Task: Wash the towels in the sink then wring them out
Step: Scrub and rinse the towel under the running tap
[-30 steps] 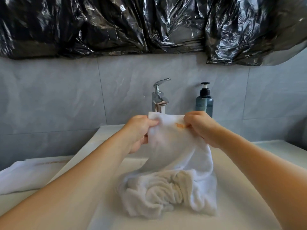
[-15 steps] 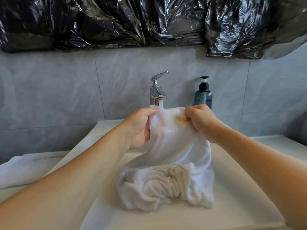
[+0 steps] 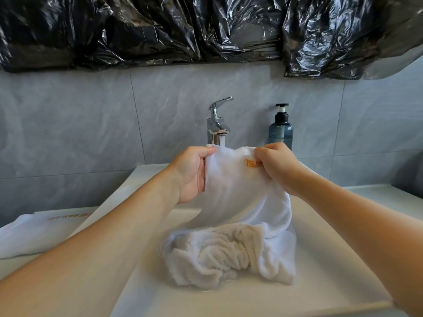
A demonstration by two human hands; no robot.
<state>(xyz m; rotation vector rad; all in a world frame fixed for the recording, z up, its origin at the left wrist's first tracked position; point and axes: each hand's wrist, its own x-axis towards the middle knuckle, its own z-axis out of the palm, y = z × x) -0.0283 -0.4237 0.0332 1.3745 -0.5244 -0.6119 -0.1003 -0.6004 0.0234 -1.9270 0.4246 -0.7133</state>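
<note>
At the centre of the frame, the left hand (image 3: 191,173) and the right hand (image 3: 273,164) each pinch the top edge of a wet white terry towel with orange stitched lettering (image 3: 238,202), stretching it under the running chrome faucet (image 3: 217,126). Its nubby lower part lies bunched in the shallow white rectangular sink (image 3: 320,271). A second folded white towel (image 3: 34,234) rests on the counter at lower left, a blue-grey pump bottle (image 3: 281,131) stands against the grey marbled tiles, and crinkled black plastic sheeting (image 3: 206,28) hangs across the top.

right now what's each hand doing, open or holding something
Left hand: closed, gripping the white towel's top edge under the running faucet.
Right hand: closed, pinching the same edge beside its orange lettering.
</note>
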